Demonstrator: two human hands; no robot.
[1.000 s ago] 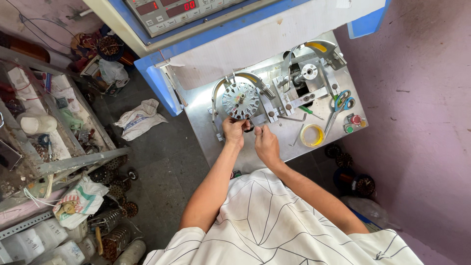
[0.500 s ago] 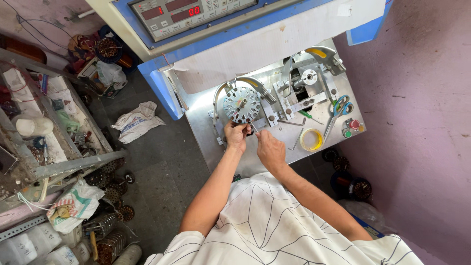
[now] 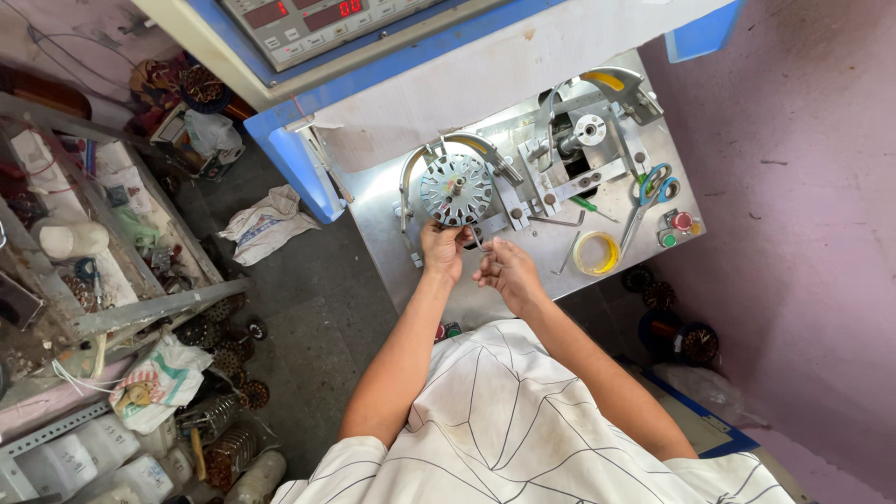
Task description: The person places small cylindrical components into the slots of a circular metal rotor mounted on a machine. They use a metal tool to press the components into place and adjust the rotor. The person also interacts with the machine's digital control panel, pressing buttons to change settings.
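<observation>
A round toothed metal stator disc (image 3: 455, 189) is mounted on the steel work plate (image 3: 523, 271) of a winding machine. My left hand (image 3: 441, 248) sits just below the disc, fingers curled against its lower edge. My right hand (image 3: 505, 269) is beside it, a little lower, fingers pinched together on what looks like a thin wire; the wire itself is too fine to see clearly.
Scissors (image 3: 649, 194), a yellow tape roll (image 3: 595, 253), a green screwdriver (image 3: 585, 203) and red and green buttons (image 3: 677, 227) lie on the plate's right side. A control panel with red digits (image 3: 308, 14) stands behind. Cluttered shelves (image 3: 84, 252) and wound coils (image 3: 224, 355) fill the left floor.
The view has shifted a little. My right hand has drawn back from the disc toward me and to the right, while my left hand stays at the disc's lower edge.
</observation>
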